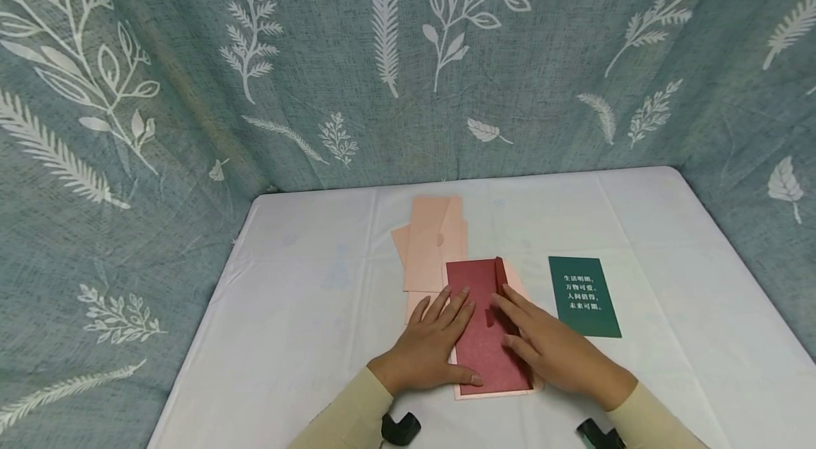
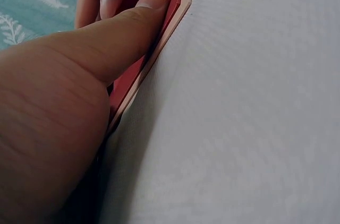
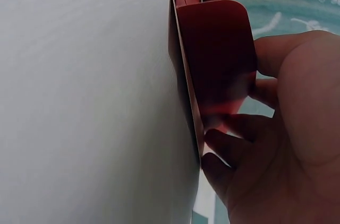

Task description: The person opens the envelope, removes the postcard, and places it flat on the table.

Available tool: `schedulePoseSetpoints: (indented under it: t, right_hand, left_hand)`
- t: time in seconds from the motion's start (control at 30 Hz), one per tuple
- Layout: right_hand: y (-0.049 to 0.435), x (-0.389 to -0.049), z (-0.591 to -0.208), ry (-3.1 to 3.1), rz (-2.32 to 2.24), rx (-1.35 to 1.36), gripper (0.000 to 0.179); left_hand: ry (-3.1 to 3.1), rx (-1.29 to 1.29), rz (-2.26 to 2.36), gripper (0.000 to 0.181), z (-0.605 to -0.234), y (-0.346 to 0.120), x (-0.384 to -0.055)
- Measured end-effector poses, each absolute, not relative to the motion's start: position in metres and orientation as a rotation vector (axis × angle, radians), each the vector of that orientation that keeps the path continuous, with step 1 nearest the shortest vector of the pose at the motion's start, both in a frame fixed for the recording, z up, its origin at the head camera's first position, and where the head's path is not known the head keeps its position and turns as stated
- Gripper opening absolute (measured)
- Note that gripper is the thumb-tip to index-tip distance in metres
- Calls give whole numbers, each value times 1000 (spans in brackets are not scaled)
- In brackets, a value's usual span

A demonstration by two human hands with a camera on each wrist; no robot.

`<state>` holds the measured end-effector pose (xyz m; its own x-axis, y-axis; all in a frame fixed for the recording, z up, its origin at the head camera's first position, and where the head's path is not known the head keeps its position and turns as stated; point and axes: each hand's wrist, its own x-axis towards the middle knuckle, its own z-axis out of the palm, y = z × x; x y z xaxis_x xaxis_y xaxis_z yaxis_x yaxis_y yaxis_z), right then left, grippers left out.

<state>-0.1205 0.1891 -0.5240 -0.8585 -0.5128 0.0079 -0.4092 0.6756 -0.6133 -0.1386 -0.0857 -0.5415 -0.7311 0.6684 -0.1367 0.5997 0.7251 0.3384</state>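
Observation:
A red envelope (image 1: pixel 481 353) lies lengthwise on a pink envelope (image 1: pixel 516 279), whose edges show around it. My left hand (image 1: pixel 428 353) rests on its left part with spread fingers, the thumb (image 2: pixel 151 1) on the red paper near the front edge. Along the right side, the flap (image 3: pixel 215 49) stands up, with rounded corners. My right hand (image 1: pixel 561 353) touches this flap from the right, its fingertips along the flap's edge and the thumb nearer the front. A small dark red piece (image 1: pixel 490 317) shows at the flap's inner side.
More pink envelopes (image 1: pixel 423 243) lie overlapped behind the red one. To the right is a dark green card (image 1: pixel 583 300) with white writing. A white cloth covers the table (image 1: pixel 287 307), and a leaf-patterned blue-green curtain (image 1: pixel 319 66) hangs behind and at both sides.

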Motion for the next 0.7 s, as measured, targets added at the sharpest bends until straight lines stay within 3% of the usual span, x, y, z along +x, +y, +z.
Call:
schedulePoseSetpoints:
  t: [0.5,0.7]
  right_hand:
    - [205,-123,-525,2791,-976,-687,75]
    - [211,-123,-528,2883,-853,-673,69]
  left_hand:
    - [2698,1015,397,117,-544,-86,-140]
    - [2692,1004,405,118,-544,-86,-140]
